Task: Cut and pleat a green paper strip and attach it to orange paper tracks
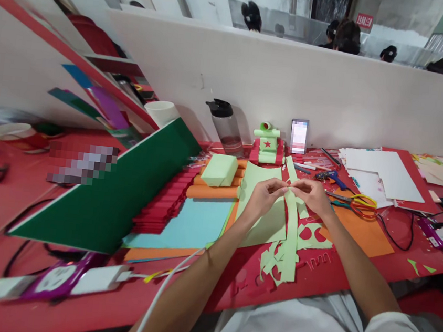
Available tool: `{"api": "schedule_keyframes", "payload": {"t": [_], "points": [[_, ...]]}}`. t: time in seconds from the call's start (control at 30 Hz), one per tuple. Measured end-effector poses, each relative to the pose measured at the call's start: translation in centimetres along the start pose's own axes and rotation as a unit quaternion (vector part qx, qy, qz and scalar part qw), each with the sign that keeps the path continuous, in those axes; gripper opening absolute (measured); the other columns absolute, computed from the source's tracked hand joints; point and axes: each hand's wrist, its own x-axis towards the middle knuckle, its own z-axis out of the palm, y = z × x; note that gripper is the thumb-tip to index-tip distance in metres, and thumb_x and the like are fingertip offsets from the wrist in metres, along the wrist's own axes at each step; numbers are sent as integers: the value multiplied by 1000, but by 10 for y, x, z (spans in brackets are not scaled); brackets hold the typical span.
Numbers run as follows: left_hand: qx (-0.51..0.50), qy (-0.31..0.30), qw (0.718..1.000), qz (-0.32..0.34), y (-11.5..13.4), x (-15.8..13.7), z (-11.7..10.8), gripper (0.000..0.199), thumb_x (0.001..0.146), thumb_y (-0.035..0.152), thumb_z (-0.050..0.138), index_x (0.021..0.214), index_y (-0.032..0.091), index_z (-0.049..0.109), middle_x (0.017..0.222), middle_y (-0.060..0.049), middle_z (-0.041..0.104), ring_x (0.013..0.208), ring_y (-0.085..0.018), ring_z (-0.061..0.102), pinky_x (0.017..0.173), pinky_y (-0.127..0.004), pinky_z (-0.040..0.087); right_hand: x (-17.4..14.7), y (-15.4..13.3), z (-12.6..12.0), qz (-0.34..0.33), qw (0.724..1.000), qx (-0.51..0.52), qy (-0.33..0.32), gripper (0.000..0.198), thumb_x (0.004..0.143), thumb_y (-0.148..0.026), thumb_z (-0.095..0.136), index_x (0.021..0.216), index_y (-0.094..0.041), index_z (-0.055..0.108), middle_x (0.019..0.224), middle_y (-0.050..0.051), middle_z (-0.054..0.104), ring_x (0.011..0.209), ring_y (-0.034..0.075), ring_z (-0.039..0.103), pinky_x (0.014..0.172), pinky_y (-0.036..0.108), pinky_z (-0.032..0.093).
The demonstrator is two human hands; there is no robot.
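Observation:
My left hand (268, 194) and my right hand (311, 194) meet fingertip to fingertip over the table. Both are closed in a pinch on the upper end of a light green paper strip (291, 236), which runs down toward the table's front edge. The fingers hide most of the gripped end. Beneath my left forearm lies a light green paper sheet (258, 212). Cut scraps (272, 261) are heaped beside the strip, and a sheet with round holes (315, 236) lies under my right wrist. Behind my hands stands a green and red paper tank model (268, 145) with a red star.
Left are a folded green paper block (219, 170), orange paper rolls (213, 192), red pleated paper (166, 197) and a leaning dark green board (116, 192). Behind stand a bottle (225, 127) and phone (299, 136). Scissors (363, 206) and a glue gun (334, 179) lie right. A white cable (170, 277) crosses my left forearm.

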Motion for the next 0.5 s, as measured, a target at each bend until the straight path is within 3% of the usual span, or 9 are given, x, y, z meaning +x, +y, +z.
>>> {"api": "schedule_keyframes", "payload": {"t": [0.5], "points": [[33, 13, 999, 1, 3, -2, 0, 33, 77, 51, 75, 80, 18, 70, 79, -4, 72, 70, -17, 63, 64, -27, 49, 1, 0, 0, 5, 1000, -3, -8, 24, 80, -40, 75, 90, -19, 76, 90, 6, 77, 86, 21, 72, 82, 34, 56]]}}
